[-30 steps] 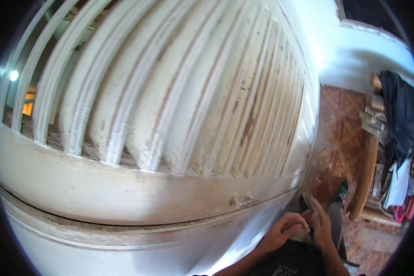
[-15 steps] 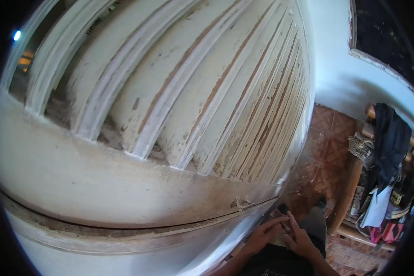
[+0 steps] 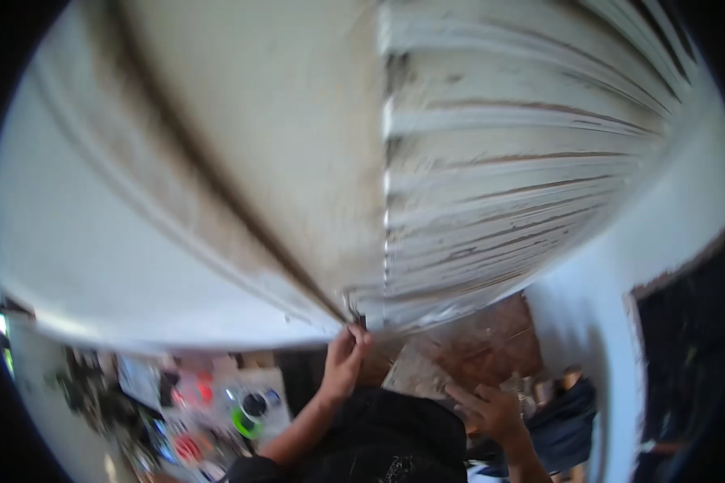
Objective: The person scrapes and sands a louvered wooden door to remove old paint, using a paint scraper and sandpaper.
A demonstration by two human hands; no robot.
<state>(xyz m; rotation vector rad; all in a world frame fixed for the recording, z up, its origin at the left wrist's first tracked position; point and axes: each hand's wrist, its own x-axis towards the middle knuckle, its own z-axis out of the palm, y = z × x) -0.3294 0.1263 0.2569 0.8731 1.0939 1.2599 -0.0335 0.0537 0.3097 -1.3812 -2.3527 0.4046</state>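
My left hand [image 3: 345, 364] is raised to the lower corner of a cream-painted slatted wooden panel [image 3: 298, 153]. Its thumb and fingers are pinched round a small dark piece whose kind I cannot tell, right beside a small metal latch [image 3: 352, 304]. The long dark groove [image 3: 234, 205] along the panel's plain border runs down to these fingertips. Lower and to the right, my right hand [image 3: 491, 412] hangs away from the panel, its fingers loosely stretched out and slightly blurred. Worn paint and brown streaks mark the slats [image 3: 507, 173].
Reddish-brown floor tiles [image 3: 499, 338] show below the panel. Dark cloth [image 3: 564, 414] lies over a seat by my right hand. At lower left, a cluttered surface holds a bright green ring-shaped item [image 3: 246, 423] and red items [image 3: 189, 447]. A pale wall [image 3: 596, 314] stands at right.
My view has swung round, so the slats now run sideways. My hands, together in front of me before, have parted; the left has moved up to the panel's latch.
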